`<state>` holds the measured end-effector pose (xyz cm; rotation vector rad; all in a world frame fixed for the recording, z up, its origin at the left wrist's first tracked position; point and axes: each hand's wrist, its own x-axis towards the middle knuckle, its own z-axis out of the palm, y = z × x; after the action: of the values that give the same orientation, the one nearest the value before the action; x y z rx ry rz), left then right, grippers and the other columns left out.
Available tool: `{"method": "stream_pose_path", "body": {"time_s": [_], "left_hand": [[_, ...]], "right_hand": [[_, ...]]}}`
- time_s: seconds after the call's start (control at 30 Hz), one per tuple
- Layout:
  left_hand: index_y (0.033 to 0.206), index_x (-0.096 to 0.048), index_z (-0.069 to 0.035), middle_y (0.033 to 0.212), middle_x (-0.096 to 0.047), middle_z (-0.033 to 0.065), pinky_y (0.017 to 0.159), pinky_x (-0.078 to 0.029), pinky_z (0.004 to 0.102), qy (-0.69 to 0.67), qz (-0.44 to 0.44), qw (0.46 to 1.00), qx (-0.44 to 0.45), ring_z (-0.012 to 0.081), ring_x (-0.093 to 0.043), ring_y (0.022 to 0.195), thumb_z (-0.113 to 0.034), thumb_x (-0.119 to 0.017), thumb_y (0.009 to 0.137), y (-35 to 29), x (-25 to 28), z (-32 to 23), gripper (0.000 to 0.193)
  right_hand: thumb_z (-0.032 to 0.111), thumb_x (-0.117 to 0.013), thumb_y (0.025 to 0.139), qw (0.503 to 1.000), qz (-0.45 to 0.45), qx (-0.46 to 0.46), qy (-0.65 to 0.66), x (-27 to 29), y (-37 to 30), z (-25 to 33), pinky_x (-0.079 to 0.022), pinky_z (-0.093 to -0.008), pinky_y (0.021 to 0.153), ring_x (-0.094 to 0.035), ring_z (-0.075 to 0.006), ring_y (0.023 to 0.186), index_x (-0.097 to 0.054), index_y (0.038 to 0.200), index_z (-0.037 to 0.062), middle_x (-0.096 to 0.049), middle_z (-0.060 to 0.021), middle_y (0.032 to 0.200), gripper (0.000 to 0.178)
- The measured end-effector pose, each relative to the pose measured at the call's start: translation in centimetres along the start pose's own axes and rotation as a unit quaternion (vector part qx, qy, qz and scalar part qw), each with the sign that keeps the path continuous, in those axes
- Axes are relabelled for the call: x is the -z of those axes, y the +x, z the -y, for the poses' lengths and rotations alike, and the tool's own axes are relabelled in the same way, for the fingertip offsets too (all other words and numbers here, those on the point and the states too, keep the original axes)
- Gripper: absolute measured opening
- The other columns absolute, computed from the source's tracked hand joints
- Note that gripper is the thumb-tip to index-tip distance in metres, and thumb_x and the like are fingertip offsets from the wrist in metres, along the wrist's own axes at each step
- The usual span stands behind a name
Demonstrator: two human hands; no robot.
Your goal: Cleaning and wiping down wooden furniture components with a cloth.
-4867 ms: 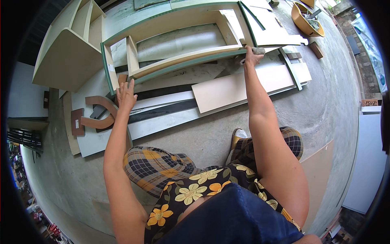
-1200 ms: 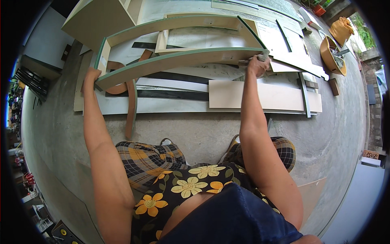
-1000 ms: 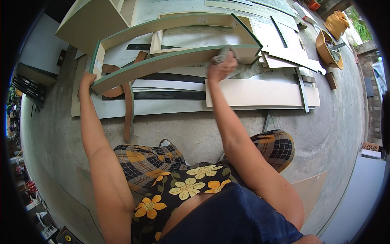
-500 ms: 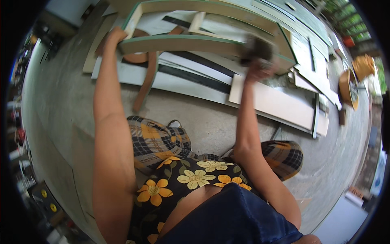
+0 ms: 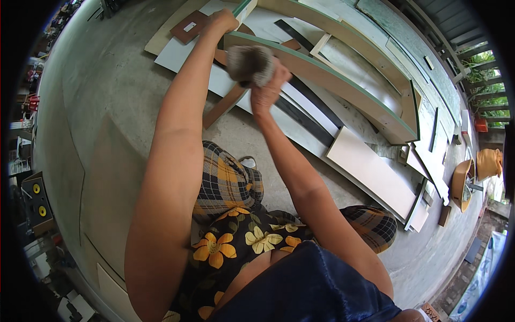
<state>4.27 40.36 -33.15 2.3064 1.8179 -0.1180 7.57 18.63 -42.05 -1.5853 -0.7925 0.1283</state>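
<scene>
A long box-like wooden frame (image 5: 327, 73) with green edges lies across the top of the view, above several boards. My left hand (image 5: 224, 21) is closed around its left end. In my right hand (image 5: 270, 88) is a thick, fuzzy grey-brown brush (image 5: 250, 65), slightly blurred, and its exact make is hard to tell. The brush is close to the frame's near side board, a short way below my left hand. Whether it touches the board cannot be made out. A curved brown wooden strip (image 5: 224, 105) pokes out under the frame, partly hidden by the brush.
Under the frame lie white panels (image 5: 209, 75), black strips (image 5: 300, 115) and a pale board (image 5: 370, 166). At the right stand a tan basin (image 5: 461, 185) and an orange-tan sack (image 5: 489, 162). A black panel with yellow rings (image 5: 37, 201) is far left. My plaid-covered legs (image 5: 222, 180) are close by.
My right hand has carried the brush leftward along the frame, from near its right end to near my left hand. The left hand keeps its grip, and the view has turned.
</scene>
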Motion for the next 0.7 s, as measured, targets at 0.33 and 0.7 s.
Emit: {"method": "stream_pose_path", "body": {"time_s": [0.33, 0.7], "left_hand": [[0.105, -0.066, 0.001, 0.106, -0.063, 0.0246, 0.087, -0.048, 0.0411, -0.004, 0.015, 0.999, -0.043, 0.0371, -0.062, 0.1, -0.026, -0.062, 0.068, 0.1, 0.0, 0.1, 0.046], [0.108, -0.065, -0.002, 0.112, -0.061, 0.0237, 0.089, -0.047, 0.0419, 0.042, 0.032, 0.997, -0.059, 0.0362, -0.06, 0.105, -0.022, -0.061, 0.072, 0.3, 0.8, -0.9, 0.042]], "right_hand": [[0.007, -0.069, 0.066, 0.997, 0.061, -0.01, -0.041, 3.1, 1.6, 1.5, -0.04, -0.0394, 0.092, -0.049, -0.0336, 0.105, -0.056, 0.116, 0.0125, -0.052, -0.0117, 0.108, 0.052], [0.01, -0.069, 0.068, 0.907, -0.398, -0.046, -0.13, 26.0, 6.6, -15.5, -0.042, -0.0448, 0.093, -0.054, -0.0363, 0.1, -0.047, 0.113, -0.0046, -0.048, -0.0212, 0.113, 0.052]]}}
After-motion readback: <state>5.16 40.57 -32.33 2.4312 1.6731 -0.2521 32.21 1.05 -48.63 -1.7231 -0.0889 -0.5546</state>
